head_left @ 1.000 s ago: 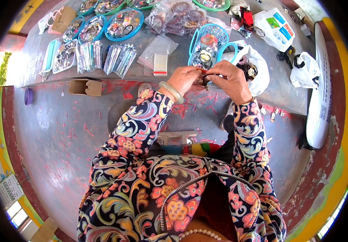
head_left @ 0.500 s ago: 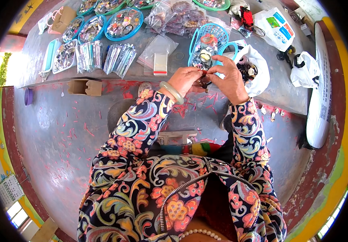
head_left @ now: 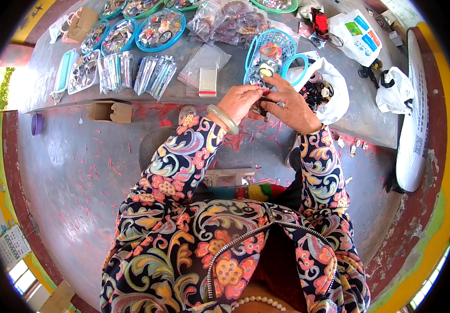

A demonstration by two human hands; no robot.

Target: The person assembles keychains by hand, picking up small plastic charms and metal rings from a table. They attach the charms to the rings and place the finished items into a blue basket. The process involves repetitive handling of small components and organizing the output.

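My left hand (head_left: pixel 238 103), with a pale bangle (head_left: pixel 223 119) at its wrist, is closed in a pinch over the near edge of the table. Close against it, my right hand (head_left: pixel 293 108) is closed too, thumb and fingers meeting the left fingertips. A small dark brown item (head_left: pixel 259 108) shows between the hands; its kind cannot be made out. Just beyond them stands a blue basket (head_left: pixel 282 43) holding plastic-wrapped small goods (head_left: pixel 263 65). Beside my right hand, an open white plastic bag (head_left: pixel 338 101) holds dark bands (head_left: pixel 318 94) that look like hair ties.
Blue round trays (head_left: pixel 161 28) of small trinkets stand at the far left. Bundles of wrapped pens (head_left: pixel 153 75) and clear zip bags (head_left: pixel 204 63) lie left of the basket. A knotted white bag (head_left: pixel 395 91) sits rightward. Red scraps litter the floor (head_left: pixel 94 172) around a cardboard box (head_left: pixel 109 111).
My right hand's raised fingers have come down and lie lower across the left fingertips. The left hand has barely moved.
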